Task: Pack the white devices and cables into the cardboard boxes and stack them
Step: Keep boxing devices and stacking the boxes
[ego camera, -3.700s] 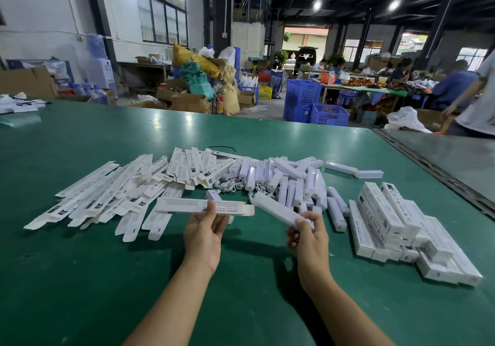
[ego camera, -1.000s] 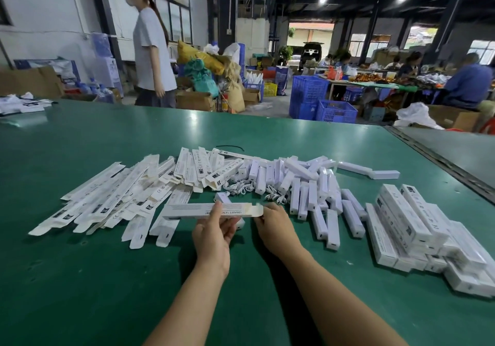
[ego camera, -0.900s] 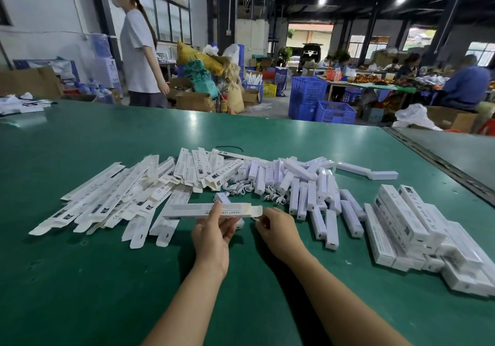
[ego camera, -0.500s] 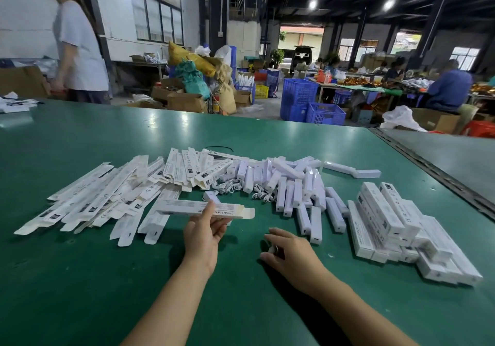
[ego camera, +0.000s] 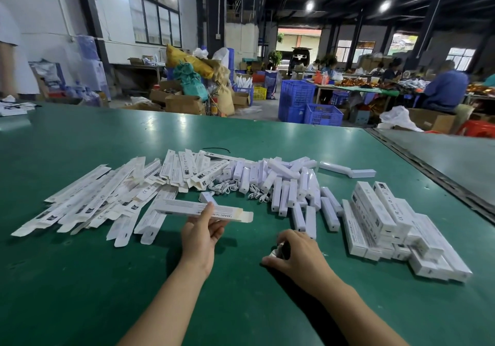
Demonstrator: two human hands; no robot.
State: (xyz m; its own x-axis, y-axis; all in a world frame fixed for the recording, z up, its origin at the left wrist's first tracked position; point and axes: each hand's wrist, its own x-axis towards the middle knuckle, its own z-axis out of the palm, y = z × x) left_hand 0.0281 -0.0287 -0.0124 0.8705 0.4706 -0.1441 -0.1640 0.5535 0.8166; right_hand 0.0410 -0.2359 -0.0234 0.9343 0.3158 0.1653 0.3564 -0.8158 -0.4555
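**Cable goes in next**

Left hand (ego camera: 201, 234) pinches the open carton (ego camera: 184, 208), flap end toward the right hand (ego camera: 300, 252), which curls round something small, probably a cable (ego camera: 277, 251). Hold the carton level and feed the cable straight in.

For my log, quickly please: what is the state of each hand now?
Left hand: holds the long white box.
Right hand: pinches a small pale item, unidentifiable.

The box (ego camera: 187, 208) in your left hand (ego camera: 201, 236) is white, printed with fine grey lines and dark lettering. The small item (ego camera: 277, 251) in your right hand (ego camera: 297, 256) looks whitish. Under both hands the table (ego camera: 80, 278) is plain green. Beyond your right hand, the devices (ego camera: 284, 185) are plain white.
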